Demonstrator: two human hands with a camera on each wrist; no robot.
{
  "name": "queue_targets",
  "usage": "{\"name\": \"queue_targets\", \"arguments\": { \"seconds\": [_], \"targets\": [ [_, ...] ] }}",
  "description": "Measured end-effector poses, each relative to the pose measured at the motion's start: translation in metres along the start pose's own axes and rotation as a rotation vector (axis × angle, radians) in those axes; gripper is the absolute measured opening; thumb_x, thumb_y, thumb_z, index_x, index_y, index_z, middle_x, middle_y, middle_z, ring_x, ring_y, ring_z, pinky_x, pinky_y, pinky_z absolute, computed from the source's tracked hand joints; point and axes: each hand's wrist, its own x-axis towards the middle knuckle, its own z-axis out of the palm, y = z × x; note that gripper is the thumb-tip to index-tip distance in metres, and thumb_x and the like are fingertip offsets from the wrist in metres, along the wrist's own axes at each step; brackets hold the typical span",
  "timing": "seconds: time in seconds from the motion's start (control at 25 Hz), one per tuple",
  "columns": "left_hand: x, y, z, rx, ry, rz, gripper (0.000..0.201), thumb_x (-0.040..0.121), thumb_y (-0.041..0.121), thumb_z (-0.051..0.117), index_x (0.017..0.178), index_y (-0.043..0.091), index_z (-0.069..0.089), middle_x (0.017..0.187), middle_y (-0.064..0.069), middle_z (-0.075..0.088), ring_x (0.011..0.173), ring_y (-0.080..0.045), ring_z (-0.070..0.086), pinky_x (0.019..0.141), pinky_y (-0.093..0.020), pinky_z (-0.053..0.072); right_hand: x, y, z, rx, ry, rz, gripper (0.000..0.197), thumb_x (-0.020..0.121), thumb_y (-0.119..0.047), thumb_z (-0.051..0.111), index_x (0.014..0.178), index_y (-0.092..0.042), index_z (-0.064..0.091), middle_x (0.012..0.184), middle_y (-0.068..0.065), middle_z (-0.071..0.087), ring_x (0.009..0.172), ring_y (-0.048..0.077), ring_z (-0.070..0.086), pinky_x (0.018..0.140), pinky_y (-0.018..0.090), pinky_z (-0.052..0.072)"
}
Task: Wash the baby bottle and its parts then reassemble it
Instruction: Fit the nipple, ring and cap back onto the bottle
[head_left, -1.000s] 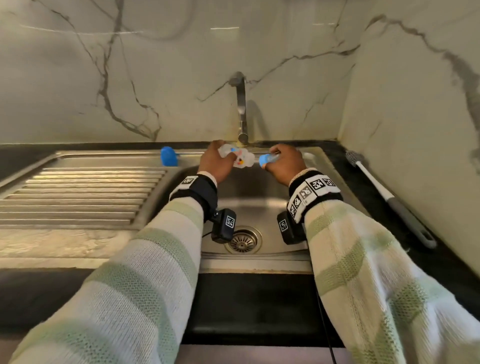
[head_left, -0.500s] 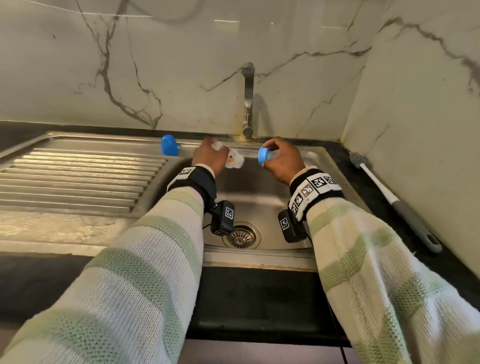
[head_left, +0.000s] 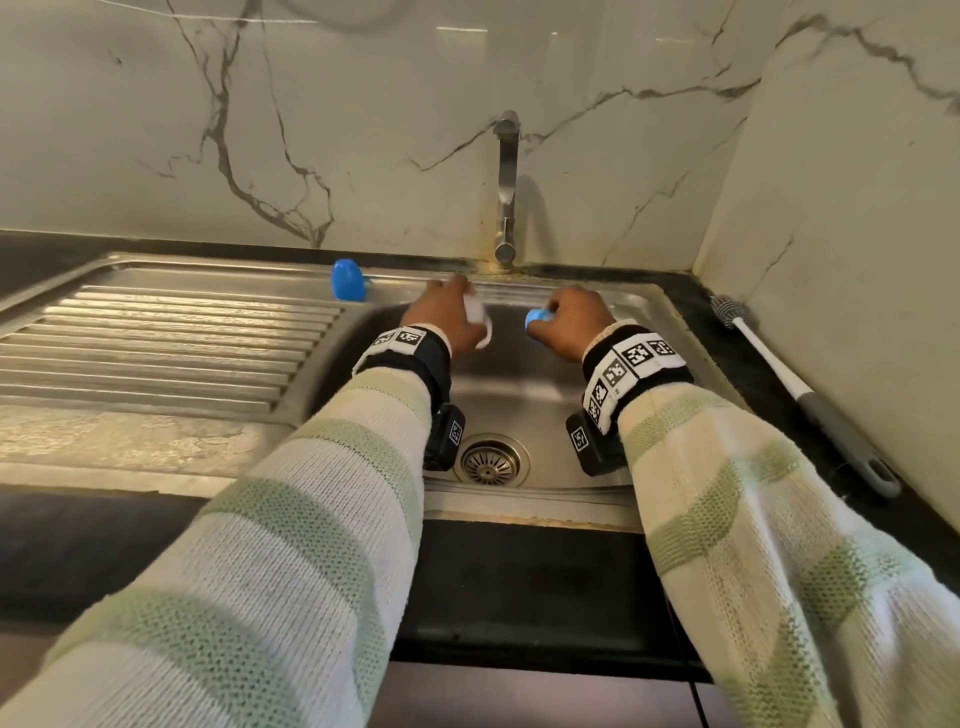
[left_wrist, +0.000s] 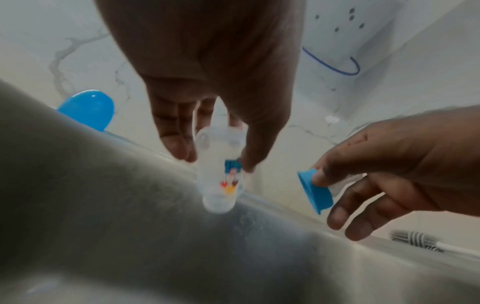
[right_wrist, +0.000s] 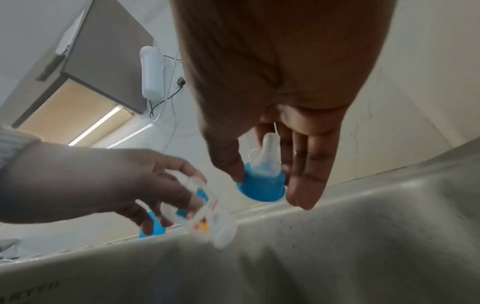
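One clear baby bottle (left_wrist: 219, 174), printed with small coloured figures, sits in the left hand (head_left: 447, 319), whose thumb and fingers (left_wrist: 171, 131) pinch its sides; its open neck points down over the sink (head_left: 524, 395). One blue screw collar (right_wrist: 261, 186) with one clear teat (right_wrist: 269, 148) seated in it is held by the right hand (head_left: 574, 325), thumb on one side of the collar and fingers on the other, teat pointing up into the palm. One blue cap (head_left: 348, 280) stands upright on the steel rim at the back of the draining board (head_left: 156, 353), left of both hands and apart from them. One bottle brush (head_left: 795, 384), white-shafted with a grey handle, lies on the dark table (head_left: 769, 364) to the right of the sink, along the wall.

So there are four loose parts of the bottle in view: body, collar, teat and cap, the collar and teat joined.

Both hands are held side by side over the back half of the basin, just below one tap (head_left: 506, 187), with a clear gap between them; bottle and collar do not touch. Both wrists are bent downward, backs of the hands up, forearms in striped sleeves reaching forward from the near edge. One drain strainer (head_left: 488, 460) shows in the basin floor between the two wrists. In the head view no water stream is visible at the tap. Small droplets sit on the sink wall near the right hand.
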Motion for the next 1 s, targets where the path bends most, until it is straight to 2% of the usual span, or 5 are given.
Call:
{"name": "queue_targets", "arguments": {
  "seconds": [0.12, 0.24, 0.48, 0.68, 1.0],
  "targets": [
    [0.003, 0.008, -0.004, 0.015, 0.174, 0.062, 0.057, 0.082, 0.028, 0.068, 0.134, 0.018, 0.045, 0.132, -0.014, 0.046, 0.108, -0.038, 0.059, 0.092, -0.046, 0.051, 0.002, -0.001, 0.003, 0.047, 0.031, -0.017, 0.026, 0.077, -0.034, 0.071, 0.09, -0.012, 0.069, 0.083, 0.005, 0.066, 0.075, 0.022, 0.061, 0.067, 0.029, 0.046],
    [0.002, -0.004, 0.014, 0.09, -0.2, -0.124, 0.044, 0.082, 0.031, 0.07, 0.122, 0.013, 0.061, 0.114, -0.009, 0.062, 0.095, -0.029, 0.064, 0.083, -0.038, 0.055, -0.001, 0.009, 0.013, -0.086, -0.186, -0.008, 0.026, 0.076, -0.035, 0.074, 0.093, -0.014, 0.072, 0.089, 0.006, 0.071, 0.08, 0.023, 0.066, 0.078, 0.036, 0.056],
    [0.012, -0.008, 0.008, -0.619, -0.106, -0.37, 0.03, 0.095, 0.034, 0.056, 0.107, 0.006, 0.059, 0.085, -0.019, 0.063, 0.058, -0.026, 0.059, 0.051, -0.028, 0.051, 0.005, 0.009, 0.012, 0.161, -0.079, -0.02, 0.031, 0.072, -0.015, 0.08, 0.101, -0.015, 0.07, 0.097, 0.004, 0.069, 0.086, 0.019, 0.063, 0.073, 0.029, 0.05],
    [0.012, -0.006, 0.01, -0.84, -0.14, -0.458, 0.045, 0.091, 0.037, 0.055, 0.119, 0.003, 0.06, 0.084, -0.017, 0.064, 0.058, -0.022, 0.057, 0.05, -0.026, 0.048, 0.004, 0.005, 0.014, 0.321, -0.036, -0.051, 0.037, 0.071, -0.007, 0.081, 0.103, -0.017, 0.065, 0.1, 0.003, 0.066, 0.089, 0.02, 0.063, 0.071, 0.034, 0.057],
    [0.01, -0.003, 0.008, -0.856, -0.101, -0.454, 0.045, 0.09, 0.042, 0.051, 0.115, 0.006, 0.061, 0.087, -0.015, 0.065, 0.061, -0.02, 0.057, 0.053, -0.024, 0.047, 0.005, 0.004, 0.014, 0.386, 0.002, -0.088, 0.037, 0.071, -0.009, 0.082, 0.103, -0.017, 0.064, 0.103, 0.003, 0.066, 0.092, 0.019, 0.064, 0.076, 0.037, 0.059]
  ]
}}
